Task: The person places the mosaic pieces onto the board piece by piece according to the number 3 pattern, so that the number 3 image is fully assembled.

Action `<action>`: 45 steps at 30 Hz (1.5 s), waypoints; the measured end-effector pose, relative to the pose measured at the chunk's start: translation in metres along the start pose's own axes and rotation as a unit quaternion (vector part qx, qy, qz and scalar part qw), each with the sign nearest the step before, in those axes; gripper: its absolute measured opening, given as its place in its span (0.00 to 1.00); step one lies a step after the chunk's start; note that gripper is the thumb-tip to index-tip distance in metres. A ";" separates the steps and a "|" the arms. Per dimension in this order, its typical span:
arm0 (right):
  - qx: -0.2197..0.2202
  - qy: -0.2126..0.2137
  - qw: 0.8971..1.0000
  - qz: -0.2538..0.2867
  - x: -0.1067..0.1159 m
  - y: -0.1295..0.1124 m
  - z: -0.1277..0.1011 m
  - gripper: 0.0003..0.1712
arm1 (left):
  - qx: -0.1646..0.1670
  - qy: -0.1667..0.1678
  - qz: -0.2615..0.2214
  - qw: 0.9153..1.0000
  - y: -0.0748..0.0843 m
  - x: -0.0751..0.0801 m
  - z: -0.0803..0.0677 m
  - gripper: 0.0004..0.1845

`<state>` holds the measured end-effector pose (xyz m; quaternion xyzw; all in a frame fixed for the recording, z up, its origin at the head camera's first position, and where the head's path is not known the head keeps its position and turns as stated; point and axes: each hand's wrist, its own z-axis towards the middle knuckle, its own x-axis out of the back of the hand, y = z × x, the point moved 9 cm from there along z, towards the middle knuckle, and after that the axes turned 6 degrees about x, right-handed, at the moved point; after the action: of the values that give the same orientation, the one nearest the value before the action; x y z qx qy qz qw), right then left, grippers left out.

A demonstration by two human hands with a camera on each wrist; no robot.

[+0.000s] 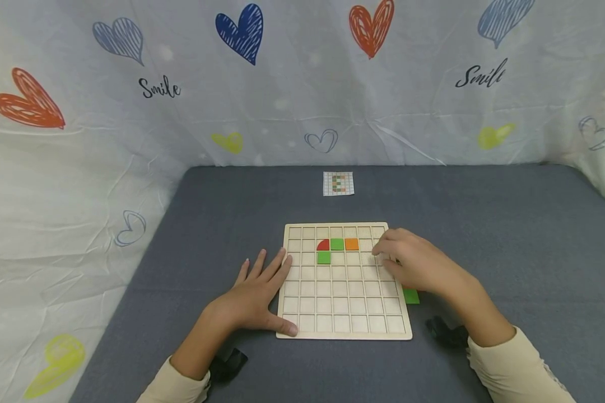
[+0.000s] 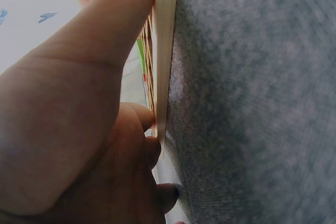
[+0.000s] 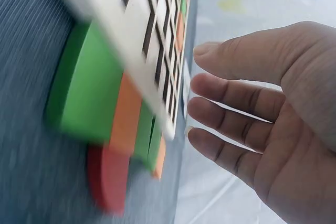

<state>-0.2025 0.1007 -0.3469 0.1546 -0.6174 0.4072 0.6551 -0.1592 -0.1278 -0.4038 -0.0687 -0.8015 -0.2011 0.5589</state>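
A wooden grid board (image 1: 343, 337) lies on the grey cloth. In its upper rows sit a red quarter-round tile (image 1: 324, 245), a green square tile (image 1: 336, 244), an orange square tile (image 1: 352, 244) and, below the red one, another green tile (image 1: 324, 258). My left hand (image 1: 252, 299) rests along the board's left edge with fingers spread and thumb at the lower left corner. Over the right edge hovers my right hand (image 1: 415, 260), its fingers loosely bent; nothing shows between thumb and fingers in the right wrist view.
Beside the board's right edge, partly hidden by my right hand, lie loose green (image 3: 86, 87), orange (image 3: 125, 111) and red (image 3: 107, 177) tiles. A small printed grid card (image 1: 338, 183) lies beyond the board. Behind the table hangs a white curtain (image 1: 292, 84) with hearts.
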 end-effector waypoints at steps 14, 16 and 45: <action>-0.057 -0.010 0.998 0.000 0.005 0.037 -0.038 0.14 | -0.002 0.000 -0.004 1.000 0.000 0.000 0.000 0.65; -0.061 -0.008 0.998 0.000 0.006 0.040 -0.041 0.13 | -0.003 0.000 -0.002 1.000 0.001 -0.001 0.000 0.65; -0.084 0.004 0.996 -0.013 0.002 0.067 -0.020 0.08 | -0.002 -0.007 -0.009 1.000 0.000 -0.001 0.000 0.65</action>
<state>-0.2374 0.1569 -0.3693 0.1058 -0.6444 0.3461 0.6736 -0.1591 -0.1271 -0.4044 -0.0640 -0.8058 -0.2075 0.5509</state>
